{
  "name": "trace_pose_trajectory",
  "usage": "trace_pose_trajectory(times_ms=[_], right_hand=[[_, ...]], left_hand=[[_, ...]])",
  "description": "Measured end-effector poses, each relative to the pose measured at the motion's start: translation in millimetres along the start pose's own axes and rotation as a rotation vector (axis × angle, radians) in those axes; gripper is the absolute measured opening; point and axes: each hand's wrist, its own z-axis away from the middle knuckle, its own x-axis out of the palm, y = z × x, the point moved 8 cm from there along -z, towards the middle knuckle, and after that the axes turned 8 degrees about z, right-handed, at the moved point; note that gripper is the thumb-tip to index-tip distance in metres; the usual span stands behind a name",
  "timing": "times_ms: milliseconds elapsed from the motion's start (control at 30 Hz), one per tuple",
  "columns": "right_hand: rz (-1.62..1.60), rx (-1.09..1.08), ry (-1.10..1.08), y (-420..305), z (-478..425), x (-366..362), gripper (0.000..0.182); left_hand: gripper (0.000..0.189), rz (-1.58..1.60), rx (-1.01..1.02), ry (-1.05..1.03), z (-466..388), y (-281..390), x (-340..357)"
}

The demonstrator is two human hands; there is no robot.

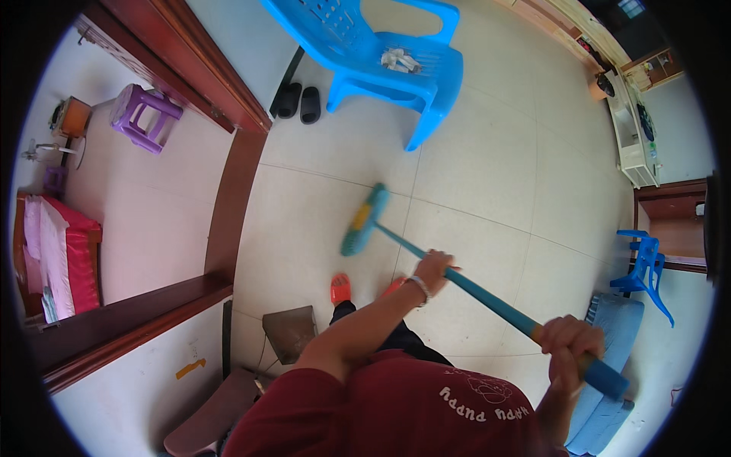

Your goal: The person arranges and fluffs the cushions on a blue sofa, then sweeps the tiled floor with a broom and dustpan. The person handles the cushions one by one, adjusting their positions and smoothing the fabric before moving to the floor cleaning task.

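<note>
A long teal-handled broom (491,303) slants across the view in front of me. My left hand (435,270), with a bracelet at its wrist, grips the handle partway down. Higher up, near the dark blue end of the handle, my right hand (571,345) is closed around it. The broom head (364,220), green-blue with a yellow band and slightly blurred, is low over the tiled floor (468,200); whether its bristles touch the tiles I cannot tell. Just below it in the picture are my feet in orange slippers (340,287).
Ahead stands a blue plastic armchair (394,74) with crumpled white material (400,60) on its seat. Black slippers (310,105) lie beside it by the wall. At left, a doorway threshold (228,200) leads to a purple stool (143,117) and bed. A blue sofa (611,343) is at right.
</note>
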Motion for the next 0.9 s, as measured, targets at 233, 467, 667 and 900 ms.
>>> trace_pose_trajectory(times_ms=[233, 467, 667, 900], right_hand=[[-0.046, -0.224, 0.056, -26.3, -9.8, -47.3, 0.023], [-0.298, 0.016, -0.102, 68.0, -62.8, 20.0, 0.019], [-0.135, 0.106, -0.323, 147.4, -129.9, 121.3, 0.027], [0.042, 0.279, -0.022, 87.8, -148.7, 16.5, 0.016]], left_hand=[[0.022, -0.083, -0.094, -0.268, -48.9, 48.2, 27.1], [0.024, -0.465, -0.181, -0.12, -70.7, -51.8, -136.8], [0.027, -0.607, -0.275, -0.043, -88.4, -184.7, -262.1], [0.015, -0.22, -0.117, -0.407, -151.3, -107.5, -106.9]])
